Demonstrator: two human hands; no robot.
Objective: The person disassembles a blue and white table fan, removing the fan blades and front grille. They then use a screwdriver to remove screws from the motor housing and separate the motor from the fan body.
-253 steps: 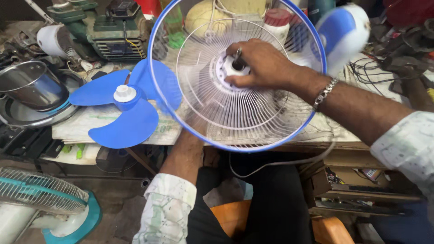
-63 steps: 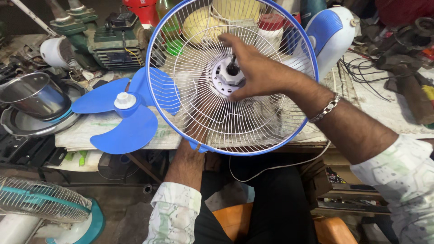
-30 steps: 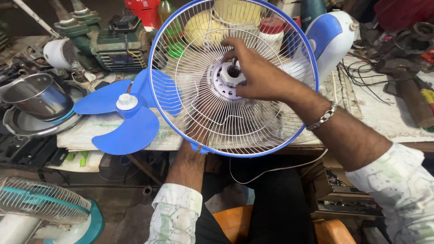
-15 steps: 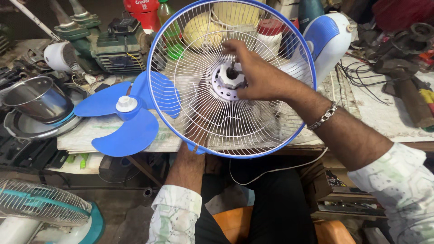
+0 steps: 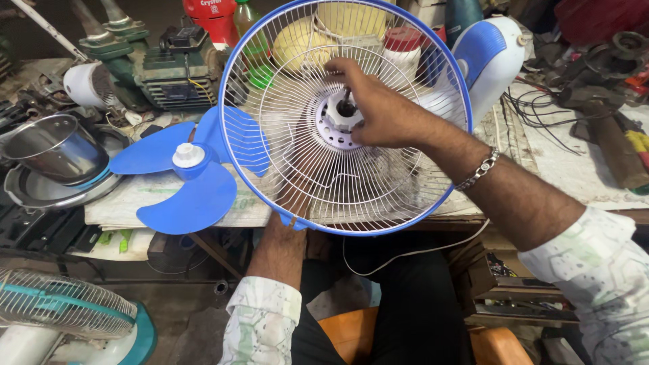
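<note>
Left hand (image 5: 292,215) under the wire fan guard (image 5: 291,135), gripping its lower rim, guard tilted above the table (image 5: 554,162) edge. Right hand (image 5: 378,111) pinched on the hub nut (image 5: 341,116) (fingertips hidden). Risk: cross-threading, guard slipping onto the blue blade (image 5: 186,172). Motor body behind mostly obscured.

Steel pot (image 5: 57,152) (tilted) beside cluttered green pump (image 5: 177,71).

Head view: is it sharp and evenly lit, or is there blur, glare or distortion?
Head view: sharp on the right hand at the white hub of the fan guard; soft, even light, no hard shadows; mild glare on the steel pot; left hand obscured behind the wires; under-bench area dark.
</note>
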